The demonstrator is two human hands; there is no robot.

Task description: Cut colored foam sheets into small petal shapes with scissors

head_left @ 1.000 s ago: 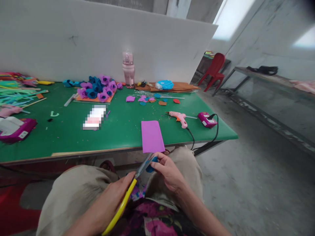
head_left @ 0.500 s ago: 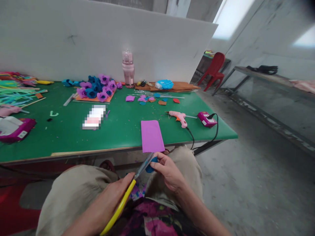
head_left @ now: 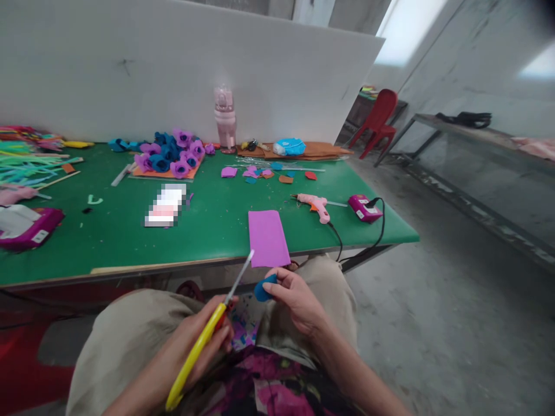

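My left hand is wrapped round yellow-handled scissors, low over my lap. Their blades look closed and point up toward the table edge, with the tip in front of a purple sheet. To the right, my right hand pinches a small blue piece of paper or felt with a rounded edge. The scissors and the blue piece are apart. That flat purple rectangle lies at the front of the green table, its near end reaching the edge.
A pink glue gun lies right of the sheet, its cord hanging over the edge. Blue and purple paper flowers, a pink bottle and loose cut pieces are farther back. Scraps lie below, between my knees.
The scissors have swung left and away from the blue piece, which now shows more fully. My right hand has stayed nearly in place, still pinching it.
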